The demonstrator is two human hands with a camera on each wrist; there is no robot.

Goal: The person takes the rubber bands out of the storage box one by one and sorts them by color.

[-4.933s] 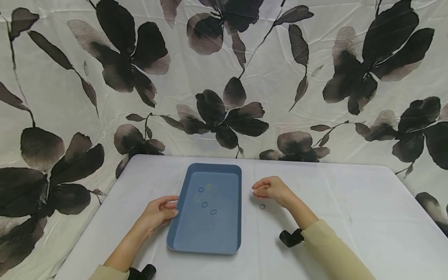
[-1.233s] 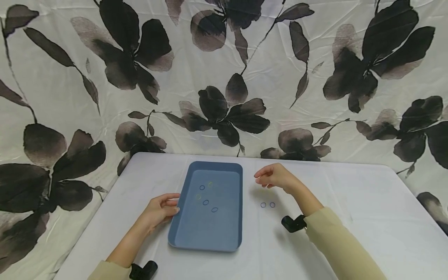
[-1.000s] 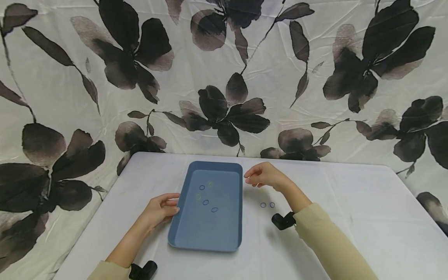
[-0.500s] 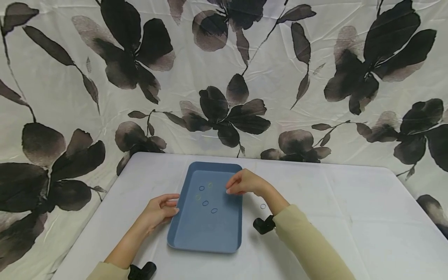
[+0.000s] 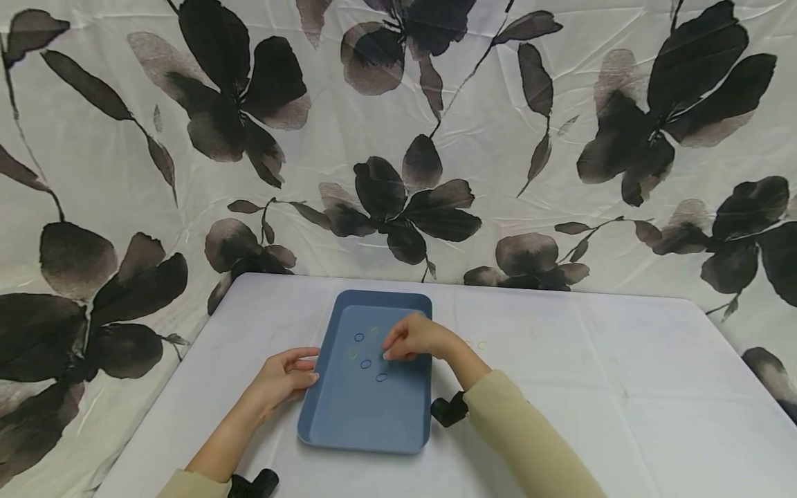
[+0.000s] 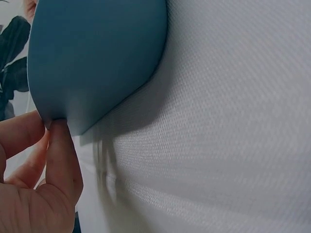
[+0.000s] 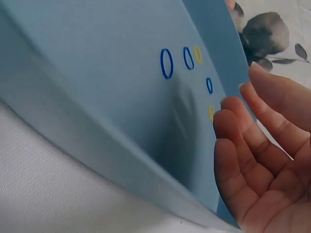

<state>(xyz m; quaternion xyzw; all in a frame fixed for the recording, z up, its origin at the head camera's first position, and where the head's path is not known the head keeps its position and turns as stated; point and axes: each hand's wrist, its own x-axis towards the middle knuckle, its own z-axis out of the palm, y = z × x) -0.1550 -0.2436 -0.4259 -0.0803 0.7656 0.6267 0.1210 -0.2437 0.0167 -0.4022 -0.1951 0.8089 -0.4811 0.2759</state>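
My left hand [image 5: 283, 377] pinches the left rim of a blue tray [image 5: 361, 422] between thumb and fingers; the left wrist view shows the grip at the tray's edge [image 6: 58, 104]. Inside the tray lie thin blue rings [image 7: 167, 64] and thin yellow rings [image 7: 197, 54], scattered over its upper half. Over the tray's right side, just right of these rings, hovers my right hand [image 5: 417, 337]. Its fingers are loosely bent in the right wrist view, and nothing shows between the fingertips [image 7: 250, 80].
Two faint yellow rings, the clearer one [image 5: 482, 345] just right of my right wrist, lie on the white-covered table [image 5: 560, 387]. Black camera mounts sit at both wrists. A cloth with dark printed flowers [image 5: 405, 200] hangs behind the table.
My right hand has moved left and down from beside the tray to over it. Blue rings on the table are now hidden by my right arm. The left hand stays put.
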